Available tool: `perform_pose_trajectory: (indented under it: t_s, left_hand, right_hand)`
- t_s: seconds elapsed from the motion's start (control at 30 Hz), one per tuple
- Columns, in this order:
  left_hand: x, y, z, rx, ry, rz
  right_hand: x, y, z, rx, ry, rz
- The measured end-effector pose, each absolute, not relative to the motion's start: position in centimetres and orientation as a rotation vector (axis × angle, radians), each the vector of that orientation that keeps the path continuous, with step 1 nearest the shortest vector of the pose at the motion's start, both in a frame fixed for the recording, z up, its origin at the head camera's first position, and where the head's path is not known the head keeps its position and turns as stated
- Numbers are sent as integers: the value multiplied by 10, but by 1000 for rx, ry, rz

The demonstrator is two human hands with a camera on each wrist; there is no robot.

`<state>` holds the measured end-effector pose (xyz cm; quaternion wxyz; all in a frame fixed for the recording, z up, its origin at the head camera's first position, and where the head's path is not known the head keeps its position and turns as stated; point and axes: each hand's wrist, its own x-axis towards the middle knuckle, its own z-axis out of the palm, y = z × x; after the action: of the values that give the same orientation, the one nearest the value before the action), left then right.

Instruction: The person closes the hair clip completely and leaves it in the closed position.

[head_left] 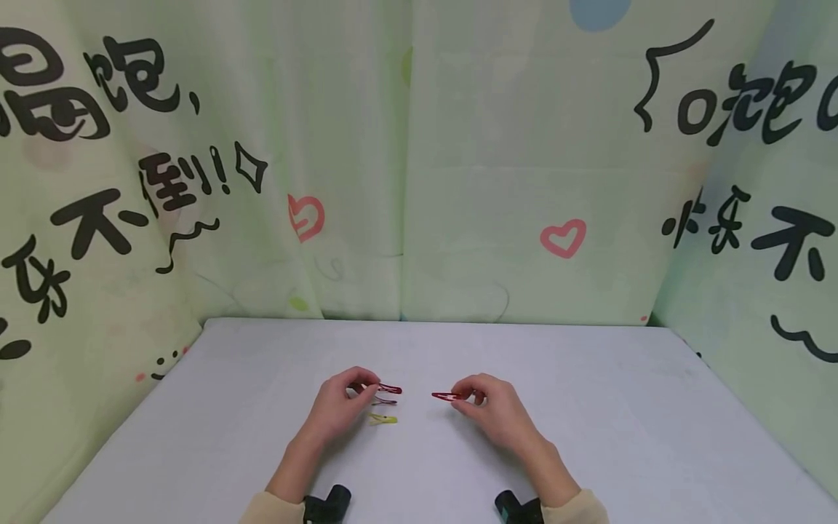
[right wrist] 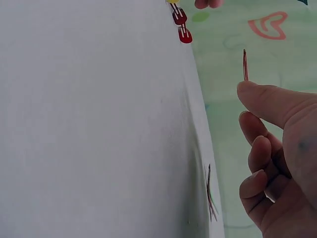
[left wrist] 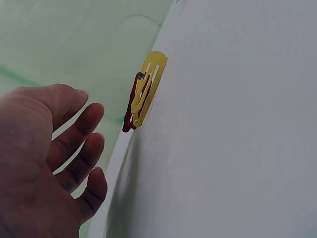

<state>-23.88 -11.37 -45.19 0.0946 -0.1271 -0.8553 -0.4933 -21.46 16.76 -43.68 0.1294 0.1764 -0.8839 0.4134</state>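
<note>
My right hand [head_left: 473, 400] pinches a bright red snap hair clip [head_left: 445, 396] between thumb and forefinger just above the white table [head_left: 589, 407]. In the right wrist view that clip [right wrist: 245, 64] shows edge-on above the thumb [right wrist: 267, 101]. My left hand [head_left: 356, 397] hovers with loosely spread fingers [left wrist: 81, 148] and holds nothing I can see. Its fingertips are beside another red clip [head_left: 390, 389] lying on the table. A dark red clip [head_left: 385, 401] and a yellow clip [head_left: 382, 419] lie close below it; the yellow clip [left wrist: 148, 87] partly covers the dark red clip [left wrist: 132, 106].
Pale green curtains [head_left: 458, 182] printed with black characters and pink hearts wall in the table at the back and both sides. Black wrist camera mounts [head_left: 330, 503] sit at both cuffs. The three clips on the table [right wrist: 182, 25] lie left of centre.
</note>
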Motion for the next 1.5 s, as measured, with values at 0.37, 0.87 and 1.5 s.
perform_pose_trajectory:
  t_s: [0.37,0.87,1.5]
  left_hand:
    - [-241,-118,-452,-344,-2609,-1409]
    - [-250,-122,-452,-388,-2729,-1293]
    - [-256,-127,-444,-431,-2853,-1205]
  right_hand:
    - [-217,182,-438,382,-2609,1252]
    - [-222,196,-443,312,-2639,1273]
    - [-224,212,-442,213,-2758,1176]
